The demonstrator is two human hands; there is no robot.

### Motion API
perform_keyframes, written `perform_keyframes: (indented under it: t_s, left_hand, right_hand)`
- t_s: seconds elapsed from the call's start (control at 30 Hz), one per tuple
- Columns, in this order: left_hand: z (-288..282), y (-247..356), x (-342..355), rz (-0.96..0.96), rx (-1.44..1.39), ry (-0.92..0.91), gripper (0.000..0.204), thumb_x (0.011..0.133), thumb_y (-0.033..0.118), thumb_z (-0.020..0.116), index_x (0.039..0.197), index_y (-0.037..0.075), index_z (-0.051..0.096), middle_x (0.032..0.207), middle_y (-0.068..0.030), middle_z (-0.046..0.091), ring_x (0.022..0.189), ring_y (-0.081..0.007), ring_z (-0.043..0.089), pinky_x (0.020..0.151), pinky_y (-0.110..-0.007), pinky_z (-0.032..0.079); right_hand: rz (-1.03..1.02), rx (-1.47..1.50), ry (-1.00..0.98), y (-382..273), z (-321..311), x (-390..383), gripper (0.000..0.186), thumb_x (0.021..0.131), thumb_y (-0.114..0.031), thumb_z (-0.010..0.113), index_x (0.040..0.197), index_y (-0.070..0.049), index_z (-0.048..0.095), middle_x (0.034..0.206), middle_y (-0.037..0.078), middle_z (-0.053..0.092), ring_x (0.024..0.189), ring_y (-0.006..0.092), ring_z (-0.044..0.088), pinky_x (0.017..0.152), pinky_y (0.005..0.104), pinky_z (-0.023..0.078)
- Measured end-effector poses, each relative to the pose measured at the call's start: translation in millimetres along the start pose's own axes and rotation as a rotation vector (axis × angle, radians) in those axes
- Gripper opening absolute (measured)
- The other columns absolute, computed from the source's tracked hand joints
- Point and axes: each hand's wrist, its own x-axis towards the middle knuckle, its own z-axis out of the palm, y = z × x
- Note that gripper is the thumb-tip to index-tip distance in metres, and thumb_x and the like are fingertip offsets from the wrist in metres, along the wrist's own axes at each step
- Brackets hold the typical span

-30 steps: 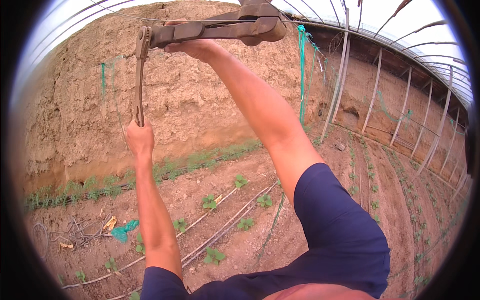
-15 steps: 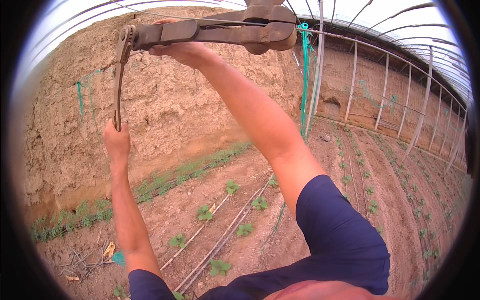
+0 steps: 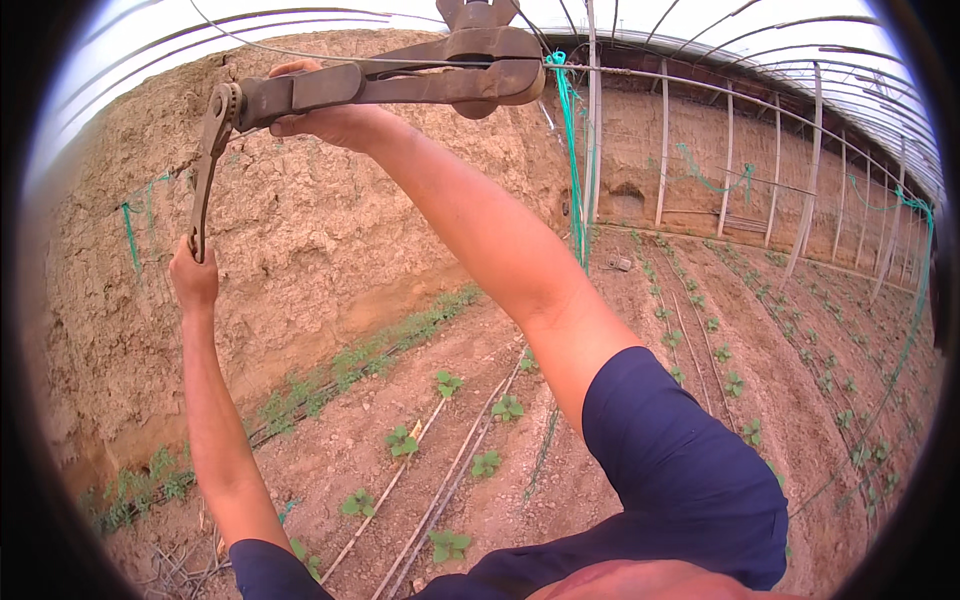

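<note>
Nearest, at the lower edge, are the person's navy shirt and two bare forearms reaching up the frame. The left hand, at the left of the frame, is closed in a fist round the lower end of a lever. The lever slants up to a toothed wheel at the left end of a brown metal tool, which stretches across the top of the frame, left of centre to middle. The right hand clasps this tool from behind near its left end, digits showing above and below it; the rest of the grip is hidden. A thin wire drops from the upper left and runs along the tool towards its right end.

Beyond, on brown soil, leafy seedlings stand beside pale hoses, and dry twigs lie at lower left. Green cord hangs right of the tool. Weeds edge the foot of a rough earth wall. Farthest off, slim posts line the upper right under a curved roof.
</note>
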Motion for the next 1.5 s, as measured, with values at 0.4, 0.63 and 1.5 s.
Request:
perform_keyframes:
  t_s: [0.4,0.63,1.5]
  left_hand:
    - [-55,111,-81,-0.437,0.111,-0.039,0.026,0.088,0.025,0.066,0.088,0.000,0.066,0.080,-0.0217,0.069,0.079,-0.0405,0.069,0.073,-0.048,0.051]
    - [-72,178,-137,-0.637,0.141,-0.049,0.032,0.090,0.028,0.063,0.085,-0.003,0.067,0.078,-0.0230,0.069,0.079,-0.0405,0.069,0.072,-0.048,0.051]
    - [-53,79,-75,-0.396,0.106,-0.098,0.024,0.083,0.026,0.070,0.094,0.004,0.067,0.083,-0.0223,0.071,0.084,-0.0428,0.069,0.076,-0.051,0.054]
  right_hand:
    - [0.031,-0.003,-0.090,1,18,8,0.081,0.068,-0.001,0.089,0.137,-0.005,0.046,0.118,0.007,0.065,0.112,0.0185,0.061,0.096,0.0356,0.052]
    - [-0.064,-0.177,-0.101,7,29,-5,0.084,0.069,-0.026,0.096,0.136,-0.009,0.048,0.125,0.007,0.059,0.121,0.0198,0.055,0.105,0.0399,0.046]
    - [0.060,-0.290,-0.024,-2,9,-10,0.077,0.083,-0.032,0.087,0.147,-0.013,0.049,0.131,0.003,0.061,0.127,0.0171,0.051,0.112,0.0339,0.036]
